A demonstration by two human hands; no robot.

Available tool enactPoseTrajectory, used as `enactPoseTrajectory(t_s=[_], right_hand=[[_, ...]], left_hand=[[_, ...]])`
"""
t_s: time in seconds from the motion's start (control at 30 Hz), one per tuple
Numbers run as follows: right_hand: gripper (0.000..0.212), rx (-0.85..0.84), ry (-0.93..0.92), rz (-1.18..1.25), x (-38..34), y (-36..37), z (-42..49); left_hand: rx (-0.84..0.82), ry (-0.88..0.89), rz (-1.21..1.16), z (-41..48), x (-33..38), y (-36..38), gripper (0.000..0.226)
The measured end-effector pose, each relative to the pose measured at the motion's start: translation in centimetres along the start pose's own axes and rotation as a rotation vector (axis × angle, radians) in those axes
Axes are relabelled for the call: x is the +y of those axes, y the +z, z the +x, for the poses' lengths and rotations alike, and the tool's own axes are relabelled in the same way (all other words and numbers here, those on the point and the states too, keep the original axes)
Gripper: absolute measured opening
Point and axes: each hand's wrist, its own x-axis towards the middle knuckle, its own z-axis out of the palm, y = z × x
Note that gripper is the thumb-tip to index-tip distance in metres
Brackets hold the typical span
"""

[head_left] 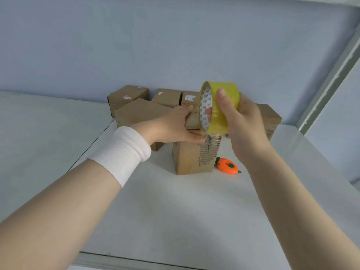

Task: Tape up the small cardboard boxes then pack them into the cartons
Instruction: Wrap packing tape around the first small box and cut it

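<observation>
At frame centre the small box [187, 160], likely light and stiff, stands on the bench [175, 211], the left hand [173, 126] pressing flat-fingered on its top while the right hand [243, 121] grips the slick tape roll [220, 106] by its rim.

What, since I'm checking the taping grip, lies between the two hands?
The yellow tape roll, held by the right hand, over the box the left hand rests on; head view.
</observation>
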Motion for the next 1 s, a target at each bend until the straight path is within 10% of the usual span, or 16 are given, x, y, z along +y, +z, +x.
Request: enactPoseTrajectory(t_s=[0.33, 0.6, 1.0], right_hand=[[0.032, -0.145, -0.045, 0.141, 2.5, -2.7, -6.0], [0.042, -0.004, -0.128, 0.096, 0.7, -1.8, -3.5], [0.02, 0.045, 0.077, 0.094, 1.8, 1.5, 5.2]], left_hand=[[0.033, 0.016, -0.153, -0.5, -0.4, 0.4, 0.11], [0.347, 0.225, -0.53, -2.2, -1.1, 3.5, 0.04], [0.535, -0.122, -0.675, 1.0, -0.3, 4.2, 0.025]])
